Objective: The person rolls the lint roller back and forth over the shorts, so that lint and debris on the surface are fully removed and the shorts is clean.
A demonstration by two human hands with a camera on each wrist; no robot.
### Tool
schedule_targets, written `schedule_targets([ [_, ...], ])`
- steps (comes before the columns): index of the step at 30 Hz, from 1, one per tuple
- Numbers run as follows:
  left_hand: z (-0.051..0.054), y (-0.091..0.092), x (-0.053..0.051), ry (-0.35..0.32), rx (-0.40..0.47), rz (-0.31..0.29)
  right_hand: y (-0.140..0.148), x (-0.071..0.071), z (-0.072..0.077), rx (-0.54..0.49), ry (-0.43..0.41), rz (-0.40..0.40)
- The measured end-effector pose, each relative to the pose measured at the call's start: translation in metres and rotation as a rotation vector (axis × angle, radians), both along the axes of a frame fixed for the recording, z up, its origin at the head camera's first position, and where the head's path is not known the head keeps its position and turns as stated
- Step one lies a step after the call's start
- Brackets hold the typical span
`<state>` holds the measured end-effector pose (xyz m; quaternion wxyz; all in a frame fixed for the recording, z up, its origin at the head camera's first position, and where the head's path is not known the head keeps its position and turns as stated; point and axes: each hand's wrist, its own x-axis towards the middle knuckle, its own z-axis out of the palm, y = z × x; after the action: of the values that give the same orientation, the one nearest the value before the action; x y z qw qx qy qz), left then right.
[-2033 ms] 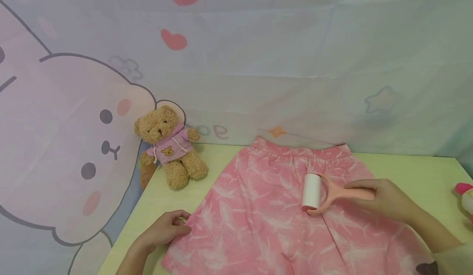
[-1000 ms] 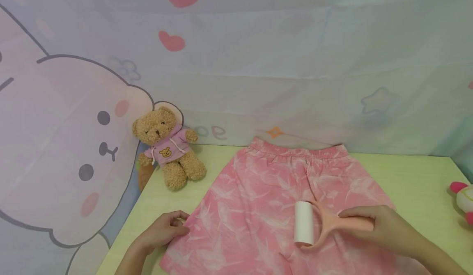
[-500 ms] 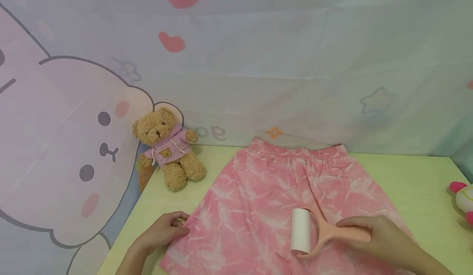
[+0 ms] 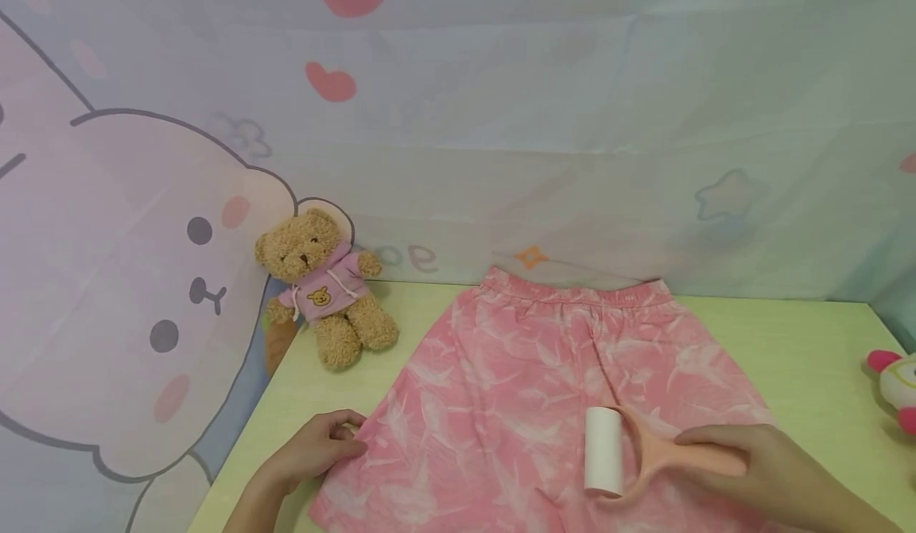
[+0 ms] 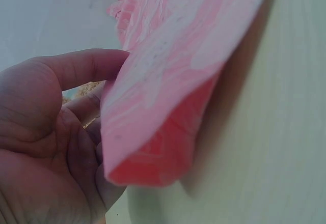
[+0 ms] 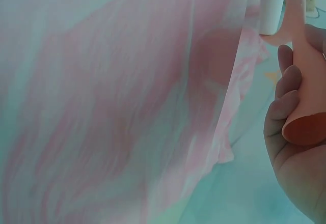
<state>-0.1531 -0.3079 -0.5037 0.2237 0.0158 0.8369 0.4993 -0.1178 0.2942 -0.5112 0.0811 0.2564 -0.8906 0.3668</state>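
Observation:
A pink skirt (image 4: pixel 501 406) with white streaks and a gathered elastic waist lies spread on the table, its waistband at the back. The right hand (image 4: pixel 758 461) grips the peach handle of a lint roller (image 4: pixel 603 451); its white roll is on the front middle of the skirt. Curled fingers around that handle (image 6: pixel 310 89) show in the right wrist view. At the skirt's left edge, the left hand (image 4: pixel 315 449) pinches the fabric between thumb and fingers. In the left wrist view the thumb (image 5: pixel 97 66) is on the cloth, with the other fingers partly hidden behind it.
A teddy bear (image 4: pixel 322 286) in a pink hoodie sits at the back left of the pale green table (image 4: pixel 816 358). A pink-and-white toy (image 4: pixel 898 390) is cut off at the right edge. Behind stands a printed cloth backdrop (image 4: pixel 501 119).
The right hand has drawn the lint roller down the skirt toward the front, drifting left, then a little back to the right. The left hand has stayed at the skirt's edge.

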Motion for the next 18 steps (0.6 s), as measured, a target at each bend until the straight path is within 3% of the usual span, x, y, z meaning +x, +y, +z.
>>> schedule_targets([
  [6,0.000,0.000,0.000,0.002,-0.010,-0.001,0.017,0.004,0.004,0.036,-0.049,-0.041],
  [14,0.002,0.000,0.000,0.005,-0.009,-0.005,0.042,0.004,0.008,0.129,0.165,0.075],
  [18,0.001,0.000,-0.001,0.008,-0.002,-0.011,0.053,0.006,0.006,0.108,0.124,0.025],
])
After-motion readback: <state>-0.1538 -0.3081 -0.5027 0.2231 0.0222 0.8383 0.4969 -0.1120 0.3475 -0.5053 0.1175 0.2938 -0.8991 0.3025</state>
